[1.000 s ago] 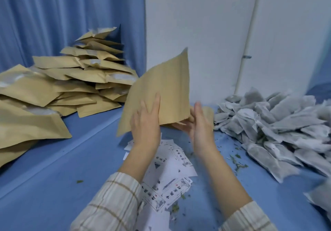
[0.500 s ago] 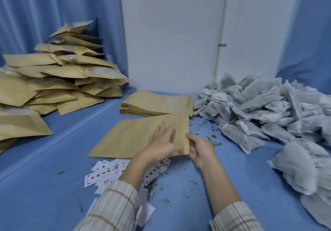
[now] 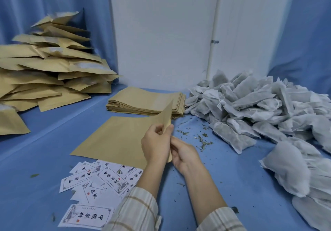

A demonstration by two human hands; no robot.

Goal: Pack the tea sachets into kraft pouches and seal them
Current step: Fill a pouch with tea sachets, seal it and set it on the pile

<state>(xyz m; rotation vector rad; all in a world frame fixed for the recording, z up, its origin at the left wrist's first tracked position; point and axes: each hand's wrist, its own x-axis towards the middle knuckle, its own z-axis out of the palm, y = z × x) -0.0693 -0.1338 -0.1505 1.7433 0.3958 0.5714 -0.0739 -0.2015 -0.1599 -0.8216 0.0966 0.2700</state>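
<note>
On the blue cloth-covered counter I see the grey heap of soft mesh tea sachets at right. The flat brown kraft paper pouch lies centre; it looks light, thin and easily creased. My left hand and right hand pinch its lifted right edge, which I judge the best hold for parting the mouth.

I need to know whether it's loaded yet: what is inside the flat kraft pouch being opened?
Nothing shows inside the flat kraft pouch; left hand and right hand part its mouth, whose interior stays hidden.
</note>
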